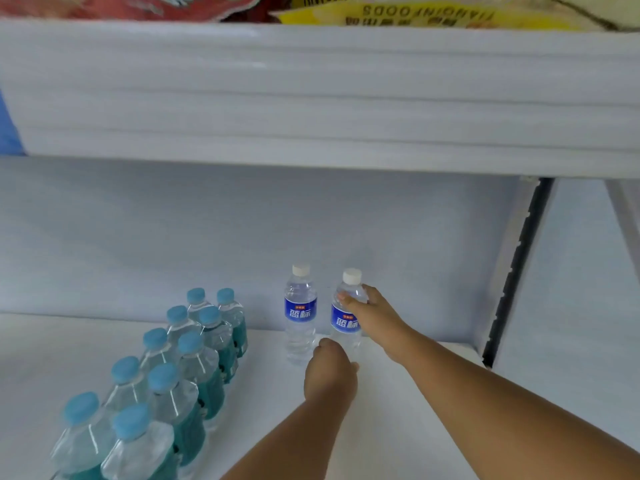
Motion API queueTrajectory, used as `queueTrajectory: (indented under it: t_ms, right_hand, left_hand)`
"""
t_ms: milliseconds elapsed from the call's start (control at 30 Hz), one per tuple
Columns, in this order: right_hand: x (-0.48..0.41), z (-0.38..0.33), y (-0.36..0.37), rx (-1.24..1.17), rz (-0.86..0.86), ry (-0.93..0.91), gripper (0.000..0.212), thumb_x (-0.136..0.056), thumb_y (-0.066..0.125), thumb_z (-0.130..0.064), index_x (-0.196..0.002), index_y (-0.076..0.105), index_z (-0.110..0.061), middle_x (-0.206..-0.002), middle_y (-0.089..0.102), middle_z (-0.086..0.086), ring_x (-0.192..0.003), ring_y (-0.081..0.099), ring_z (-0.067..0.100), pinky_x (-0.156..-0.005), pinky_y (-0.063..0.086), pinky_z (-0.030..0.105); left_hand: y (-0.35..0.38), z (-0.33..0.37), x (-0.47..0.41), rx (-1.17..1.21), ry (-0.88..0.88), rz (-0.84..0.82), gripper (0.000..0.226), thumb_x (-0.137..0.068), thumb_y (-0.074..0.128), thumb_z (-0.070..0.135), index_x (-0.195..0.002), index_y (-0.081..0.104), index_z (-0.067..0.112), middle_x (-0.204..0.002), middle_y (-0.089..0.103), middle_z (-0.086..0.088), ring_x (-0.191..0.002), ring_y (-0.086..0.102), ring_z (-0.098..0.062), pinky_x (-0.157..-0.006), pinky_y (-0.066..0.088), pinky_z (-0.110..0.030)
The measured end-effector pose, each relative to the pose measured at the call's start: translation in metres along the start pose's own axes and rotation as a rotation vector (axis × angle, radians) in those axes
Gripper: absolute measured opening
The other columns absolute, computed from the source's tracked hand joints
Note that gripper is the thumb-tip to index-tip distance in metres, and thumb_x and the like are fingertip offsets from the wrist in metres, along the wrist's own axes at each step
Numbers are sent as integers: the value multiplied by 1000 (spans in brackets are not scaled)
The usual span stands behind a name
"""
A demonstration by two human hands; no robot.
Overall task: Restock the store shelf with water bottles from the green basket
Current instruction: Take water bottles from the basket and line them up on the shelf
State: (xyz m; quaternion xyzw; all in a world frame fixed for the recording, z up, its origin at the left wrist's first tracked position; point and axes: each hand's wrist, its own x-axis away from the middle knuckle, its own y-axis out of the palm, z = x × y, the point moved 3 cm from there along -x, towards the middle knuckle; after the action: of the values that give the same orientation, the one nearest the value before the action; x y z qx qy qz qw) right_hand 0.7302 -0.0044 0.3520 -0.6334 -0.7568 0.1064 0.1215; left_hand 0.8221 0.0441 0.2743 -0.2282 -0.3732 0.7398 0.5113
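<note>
The shelf [398, 410] is a white board with a pale back wall; its right end meets a slotted upright [516, 268], and another board [311, 91] overhangs it, carrying snack bags [415, 13] along its top. Two rows of blue-capped bottles [166, 382] run from the front left corner back toward the wall. Near the back edge, right of the middle, stand two white-capped bottles with blue labels, upright and just apart. The right hand [372, 315] is clasped round the shoulder of the right bottle [346, 317], whose base looks to be on or just above the board. The left bottle [300, 313] stands free. The left hand [330, 370] sits just in front of the pair, curled, by the right bottle's foot; whether it holds anything I cannot tell. The green basket is out of view.

The step in hand seems to be seating this bottle beside its neighbour. It would go best pressed flat and square, label forward, level with the other, let go only once steady. A nudge sideways could tip the neighbour, since such bottles are tall and narrow-footed.
</note>
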Motion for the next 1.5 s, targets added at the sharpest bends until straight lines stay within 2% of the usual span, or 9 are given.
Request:
queueTrajectory:
  t_ms: [167,300,467,633,733,900,1167,1333,1500]
  right_hand:
    - [15,-5,-7,4,128,25,94,-83,75,-57,-154,29,-16,-150,47,8,-128,56,27,-94,51,37]
    - [41,3,-10,255,218,-30,64,-86,70,-50,-134,50,-13,-134,56,7,-121,58,29,-96,50,40]
    - [98,13,-5,395,138,-123,28,-93,63,-40,-104,62,-15,-100,68,1,-93,65,22,-83,54,37]
    - [176,44,15,587,89,-197,16,-93,62,-35,-97,64,-19,-98,70,-3,-91,65,21,-83,54,36]
    - [224,61,29,586,104,-195,10,-93,61,-34,-92,62,-23,-90,69,-6,-85,64,20,-76,53,34]
    - [305,104,81,583,86,-180,10,-94,58,-27,-93,64,-19,-83,70,-4,-77,65,18,-71,55,35]
    - [390,183,156,679,-119,16,13,-89,57,-36,-88,63,-24,-77,68,-5,-71,64,17,-65,54,36]
    - [417,237,175,673,-246,171,9,-90,56,-34,-91,63,-28,-88,69,-8,-80,66,15,-76,57,38]
    - [431,318,187,702,-289,327,10,-92,54,-33,-92,61,-27,-86,67,-8,-76,66,15,-73,56,35]
  left_hand:
    - [-28,-18,27,0,61,-16,40,-98,59,41,-129,53,17,-128,63,-2,-116,63,-22,-89,50,-28]
    - [-45,-46,53,-28,91,-88,37,-93,58,46,-124,62,27,-123,66,4,-104,65,-18,-86,54,-30]
    - [-63,-70,90,-79,179,-123,20,-92,61,44,-102,68,29,-101,69,6,-86,67,-17,-73,54,-27]
    - [-73,-95,143,-80,269,-194,16,-92,62,40,-96,71,27,-92,70,10,-83,66,-14,-75,57,-31]
    - [-82,-112,175,-72,313,-224,17,-92,62,39,-92,72,26,-88,71,8,-79,67,-15,-66,55,-30]
    - [-67,-168,232,-154,380,-357,18,-88,57,42,-91,68,28,-89,72,8,-81,69,-14,-74,60,-33]
    - [-32,-280,300,-339,350,-596,20,-89,58,43,-95,69,27,-100,73,4,-90,68,-18,-80,59,-35]
    - [3,-332,327,-366,235,-698,32,-88,47,41,-67,58,20,-67,60,5,-61,60,-16,-60,53,-30]
    - [58,-377,342,-415,160,-799,25,-89,51,46,-95,69,30,-99,71,7,-88,67,-19,-76,58,-35]
